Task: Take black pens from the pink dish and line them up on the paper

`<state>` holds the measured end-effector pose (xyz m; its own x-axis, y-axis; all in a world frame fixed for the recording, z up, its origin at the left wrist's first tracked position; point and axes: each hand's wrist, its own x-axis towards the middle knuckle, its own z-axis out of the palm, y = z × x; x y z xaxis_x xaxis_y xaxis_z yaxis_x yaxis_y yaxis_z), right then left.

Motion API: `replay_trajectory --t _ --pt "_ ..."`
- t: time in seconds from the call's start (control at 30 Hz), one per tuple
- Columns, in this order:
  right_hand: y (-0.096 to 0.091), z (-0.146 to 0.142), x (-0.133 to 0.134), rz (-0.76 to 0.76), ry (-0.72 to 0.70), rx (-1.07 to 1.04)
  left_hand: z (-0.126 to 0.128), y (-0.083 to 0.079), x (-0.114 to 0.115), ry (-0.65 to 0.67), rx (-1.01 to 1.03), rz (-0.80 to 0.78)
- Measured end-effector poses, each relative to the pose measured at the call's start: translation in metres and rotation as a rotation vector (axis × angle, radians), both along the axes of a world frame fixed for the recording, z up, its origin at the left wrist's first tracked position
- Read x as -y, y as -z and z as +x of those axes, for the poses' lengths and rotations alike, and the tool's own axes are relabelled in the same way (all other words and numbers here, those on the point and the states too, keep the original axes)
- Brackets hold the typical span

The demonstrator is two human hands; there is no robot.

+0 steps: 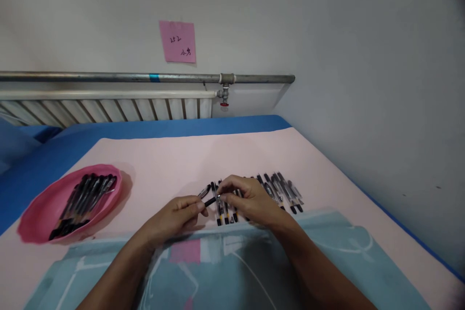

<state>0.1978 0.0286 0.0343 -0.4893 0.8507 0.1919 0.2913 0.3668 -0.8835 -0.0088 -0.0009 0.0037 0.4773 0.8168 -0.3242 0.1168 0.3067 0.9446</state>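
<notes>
My left hand (178, 214) pinches a black pen (209, 201) by its body, just above the pink sheet. My right hand (249, 199) is closed on the other end of that same pen, fingertips meeting at the pen's clear part. Under and beyond my right hand lies a row of several black pens (281, 191), side by side on the pink sheet. A few more pens of the row (225, 214) show between my hands.
A pink oval dish (39, 210) at the left holds several black pens (85, 196). A pale blue cloth (327, 252) covers the near edge. Blue bedding (174, 127), a radiator (109, 106), a metal pipe (145, 77) and a pink note (178, 41) lie behind.
</notes>
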Motion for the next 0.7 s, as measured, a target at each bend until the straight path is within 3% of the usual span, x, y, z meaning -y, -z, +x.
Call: replay_trajectory --t 0.2,0.37,0.53,0.7 --pt "-0.003 -0.001 0.002 -0.093 -0.024 -0.084 -0.004 -0.003 0.000 0.009 0.175 -0.260" --pt "-0.006 -0.001 0.004 -0.076 -0.063 -0.068 -0.009 0.001 -0.002 0.088 0.279 -0.416" --pt "-0.007 -0.002 0.006 0.054 -0.058 0.003 -0.012 0.007 -0.004 0.088 0.282 -0.429" --pt "-0.001 -0.005 0.004 -0.060 -0.002 -0.034 -0.010 0.000 -0.003 0.064 0.228 -0.415"
